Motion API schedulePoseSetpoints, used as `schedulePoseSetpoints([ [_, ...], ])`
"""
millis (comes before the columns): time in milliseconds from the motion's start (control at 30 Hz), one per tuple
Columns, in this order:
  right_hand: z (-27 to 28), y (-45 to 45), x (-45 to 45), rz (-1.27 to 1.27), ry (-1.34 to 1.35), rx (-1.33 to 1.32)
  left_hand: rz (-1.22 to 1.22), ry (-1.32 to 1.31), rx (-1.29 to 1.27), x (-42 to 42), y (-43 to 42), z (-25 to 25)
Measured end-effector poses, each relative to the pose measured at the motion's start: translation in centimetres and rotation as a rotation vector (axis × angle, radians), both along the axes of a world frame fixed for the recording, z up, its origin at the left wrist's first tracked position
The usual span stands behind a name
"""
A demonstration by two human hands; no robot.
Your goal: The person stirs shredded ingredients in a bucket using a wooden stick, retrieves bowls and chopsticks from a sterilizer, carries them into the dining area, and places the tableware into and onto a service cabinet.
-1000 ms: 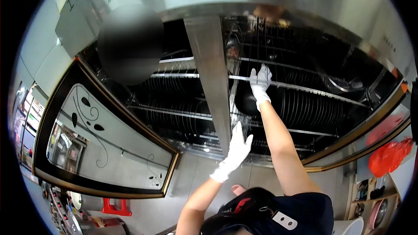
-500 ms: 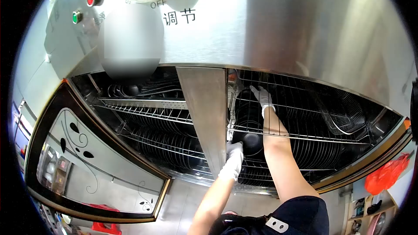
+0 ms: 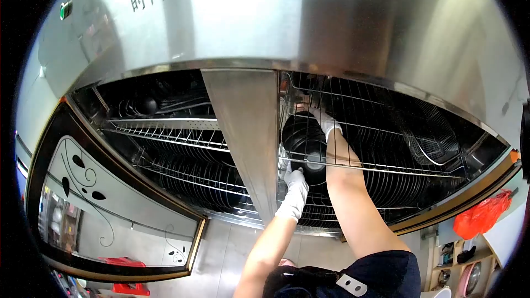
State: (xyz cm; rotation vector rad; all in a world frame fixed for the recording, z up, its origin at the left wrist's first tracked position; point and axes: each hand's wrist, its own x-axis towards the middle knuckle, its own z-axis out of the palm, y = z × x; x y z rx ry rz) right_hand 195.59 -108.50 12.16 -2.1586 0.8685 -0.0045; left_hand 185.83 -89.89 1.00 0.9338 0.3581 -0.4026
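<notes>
A row of nested black bowls [image 3: 302, 132] lies on its side in the right half of the steel cabinet, beneath a wire shelf [image 3: 386, 171]. My left hand [image 3: 296, 186], in a white glove, grips the near end of the row, fingers at the front bowl's edge. Around the far end curls my right hand [image 3: 327, 121], also gloved and seen through the shelf wires; its fingertips are partly hidden. Together the hands hold the bowls between them. Black plates [image 3: 395, 185] stand on edge in a rack right of my right forearm.
A steel post [image 3: 243, 132] divides the cabinet. More black plates [image 3: 193, 179] fill the left racks. A wire basket [image 3: 433, 143] sits at the upper right. The glass door [image 3: 116, 204] hangs open at left. A red plastic bag [image 3: 483, 212] hangs at right.
The bowls have lifted slightly and tilted between my hands, with the front bowl shifted up. My view has tipped downward and the control knob has left it.
</notes>
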Motion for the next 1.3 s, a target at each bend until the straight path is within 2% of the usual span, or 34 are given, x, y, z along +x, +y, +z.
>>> schedulePoseSetpoints([
  [33, 0.4, 0.4, -0.4, 0.004, 0.007, 0.010, 0.016, 0.002, -0.002, -0.3, 0.0, -0.6],
  [133, 0.8, 1.0, -0.9, -0.004, -0.016, 0.035, 0.038, 0.005, 0.028, -1.5, 1.2, 2.5],
  [167, 0.8, 1.1, -1.1, -0.009, -0.041, 0.046, 0.066, -0.001, -0.016, -1.7, 1.4, 2.1],
  [267, 0.5, 1.6, -2.2, -0.014, -0.100, 0.092, -0.021, -0.041, 0.228, -3.0, 2.5, 1.0],
  [333, 0.4, 1.9, -3.3, -0.016, -0.151, 0.147, 0.040, -0.085, 0.141, -3.8, 2.5, 0.4],
  [467, 0.9, 3.0, -5.9, -0.020, -0.297, 0.306, 0.160, -0.180, -0.103, -5.7, 2.9, 2.8],
  [533, 1.4, 3.8, -7.2, -0.016, -0.361, 0.395, 0.046, -0.328, -0.019, -7.2, 4.4, 4.8],
  [700, 2.7, 5.6, -11.0, 0.042, -0.444, 0.512, 0.044, -0.347, -0.020, -11.2, 6.5, 7.2],
  [767, 2.6, 6.4, -12.9, 0.128, -0.457, 0.417, 0.052, -0.360, 0.012, -12.7, 7.3, 7.6],
  [800, 2.0, 6.6, -14.0, 0.244, -0.508, 0.222, 0.062, -0.364, 0.028, -13.4, 7.8, 7.7],
  [867, 2.0, 6.7, -15.6, 0.284, -0.403, -0.105, 0.070, -0.439, 0.060, -14.1, 8.3, 6.7],
  [933, 1.3, 5.5, -15.3, 0.405, -0.292, -0.314, 0.071, -0.465, 0.101, -15.4, 9.6, 7.2],
  [1000, 2.3, 7.7, -16.3, 0.327, -0.333, -0.014, 0.076, -0.452, 0.022, -16.9, 11.0, 8.3],
  [1033, 3.2, 9.1, -17.6, 0.176, -0.411, 0.394, 0.062, -0.447, 0.042, -17.7, 11.8, 8.9],
  [1100, 6.6, 13.6, -21.3, 0.005, -0.515, 0.967, 0.081, -0.518, 0.124, -18.9, 12.9, 8.6],
  [1133, 7.4, 15.4, -22.8, 0.076, -0.594, 0.717, 0.096, -0.542, 0.169, -19.6, 13.5, 8.7],
  [1200, 5.9, 15.5, -23.5, 0.070, -0.626, 0.816, 0.084, -0.551, 0.181, -21.3, 15.6, 10.0],
  [1267, 4.8, 16.4, -24.4, 0.052, -0.649, 1.005, 0.155, -0.701, 0.389, -22.7, 16.9, 9.1],
  [1300, 5.4, 17.8, -25.3, 0.144, -0.562, 1.017, 0.125, -0.693, 0.353, -23.5, 17.9, 9.0],
])
